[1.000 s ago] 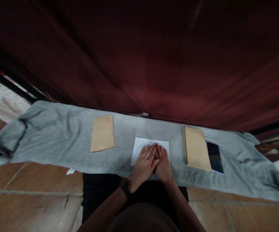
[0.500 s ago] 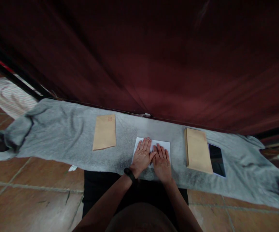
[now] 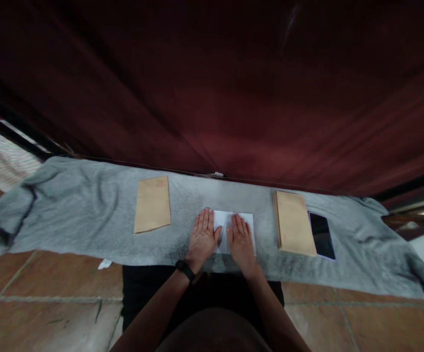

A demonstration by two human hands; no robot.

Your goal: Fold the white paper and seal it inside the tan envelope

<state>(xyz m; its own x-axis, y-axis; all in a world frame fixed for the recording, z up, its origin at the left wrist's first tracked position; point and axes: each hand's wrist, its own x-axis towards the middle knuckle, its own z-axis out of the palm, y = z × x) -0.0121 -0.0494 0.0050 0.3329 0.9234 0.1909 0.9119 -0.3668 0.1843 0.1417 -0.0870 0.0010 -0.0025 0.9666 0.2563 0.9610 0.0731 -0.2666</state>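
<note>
A white sheet of paper (image 3: pixel 223 230) lies on the grey cloth (image 3: pixel 87 210) just in front of me. My left hand (image 3: pixel 202 238) rests flat on the sheet's left edge, fingers stretched out and pointing away from me. My right hand (image 3: pixel 240 240) lies flat on the right half of the sheet, fingers also out. A strip of white paper shows between the two hands. A dark band (image 3: pixel 185 269) sits on my left wrist.
A single brown envelope (image 3: pixel 152 204) lies on the cloth to the left. A stack of brown envelopes (image 3: pixel 293 222) lies to the right, with a dark phone (image 3: pixel 322 235) beside it. A dark red curtain (image 3: pixel 234 88) hangs behind. Tiled floor (image 3: pixel 43 303) is in front.
My hands have slid apart on the white sheet: the left one moved left to the sheet's edge, the right one stayed on the right half. Both remain flat.
</note>
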